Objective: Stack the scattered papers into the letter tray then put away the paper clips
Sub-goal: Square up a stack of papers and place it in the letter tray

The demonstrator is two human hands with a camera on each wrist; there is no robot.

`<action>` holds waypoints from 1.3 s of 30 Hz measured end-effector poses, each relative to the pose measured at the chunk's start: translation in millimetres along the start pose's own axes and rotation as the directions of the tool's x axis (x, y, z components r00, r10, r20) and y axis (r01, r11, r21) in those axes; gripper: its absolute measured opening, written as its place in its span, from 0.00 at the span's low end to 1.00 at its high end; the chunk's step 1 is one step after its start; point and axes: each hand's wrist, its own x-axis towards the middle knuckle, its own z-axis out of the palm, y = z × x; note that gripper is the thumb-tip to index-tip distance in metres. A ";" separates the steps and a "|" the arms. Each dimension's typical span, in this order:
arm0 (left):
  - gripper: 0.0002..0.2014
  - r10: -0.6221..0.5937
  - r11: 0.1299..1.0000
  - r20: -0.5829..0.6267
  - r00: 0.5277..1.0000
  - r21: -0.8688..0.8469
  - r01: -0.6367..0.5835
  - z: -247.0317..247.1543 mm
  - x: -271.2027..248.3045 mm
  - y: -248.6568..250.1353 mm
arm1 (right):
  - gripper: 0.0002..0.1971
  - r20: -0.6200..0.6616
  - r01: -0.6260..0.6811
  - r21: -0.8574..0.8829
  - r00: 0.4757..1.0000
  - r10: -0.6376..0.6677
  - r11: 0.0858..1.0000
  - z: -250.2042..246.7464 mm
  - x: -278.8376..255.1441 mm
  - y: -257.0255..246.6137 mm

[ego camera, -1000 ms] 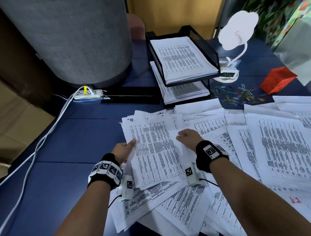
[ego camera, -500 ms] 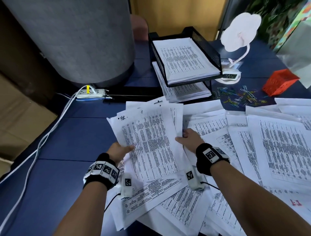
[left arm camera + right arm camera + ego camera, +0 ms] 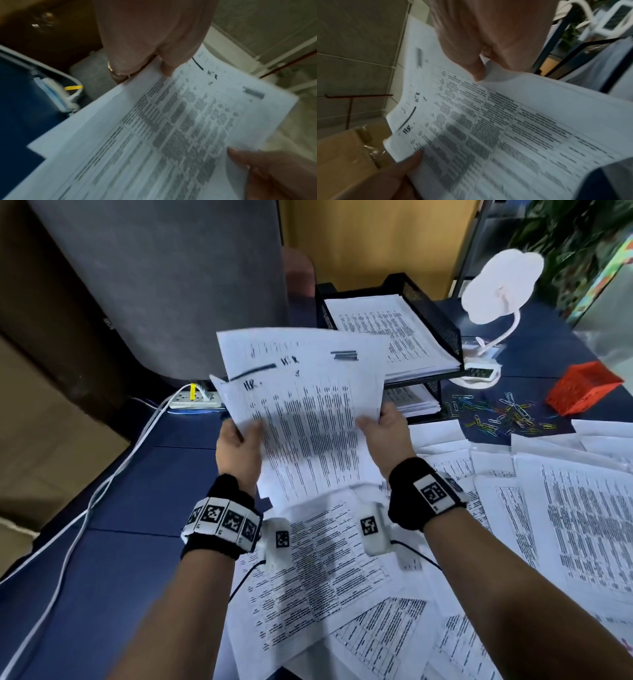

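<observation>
Head view: my left hand (image 3: pixel 238 447) and right hand (image 3: pixel 386 433) pinch opposite edges of a sheaf of printed sheets (image 3: pixel 305 419), table-covered, "HR" inked on top, held above the desk (image 3: pixel 102 559) before the letter tray (image 3: pixel 431 313).

The sheets (image 3: pixel 308 412) pinched between the left hand (image 3: pixel 238 448) and right hand (image 3: pixel 385 436) were thin matt white paper with dense grey print. Beyond the right hand stood a tray (image 3: pixel 442 326) of black wire mesh; further right lay glossy coloured clips (image 3: pixel 496 414) and a red perforated plastic box (image 3: pixel 582 392). The desk (image 3: pixel 113 559) under both hands looked matt blue and smooth. Left of the left hand ran glossy white cables (image 3: pixel 102 491).
</observation>
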 end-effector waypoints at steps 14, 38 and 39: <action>0.10 0.005 0.985 0.054 0.999 -0.171 0.004 16.8 24.7 -20.3 | 0.17 0.003 -0.079 0.103 0.997 0.079 0.992 18.1 23.4 7.4; 0.12 -0.026 0.986 0.030 0.999 -0.167 0.031 32.4 61.6 -16.8 | 0.13 0.018 -0.131 -0.078 0.991 0.133 0.988 32.3 56.1 39.4; 0.13 -0.020 0.983 0.030 0.999 -0.183 0.026 31.6 63.3 -14.1 | 0.12 0.026 -0.149 -0.134 0.988 0.154 0.980 29.7 57.1 46.1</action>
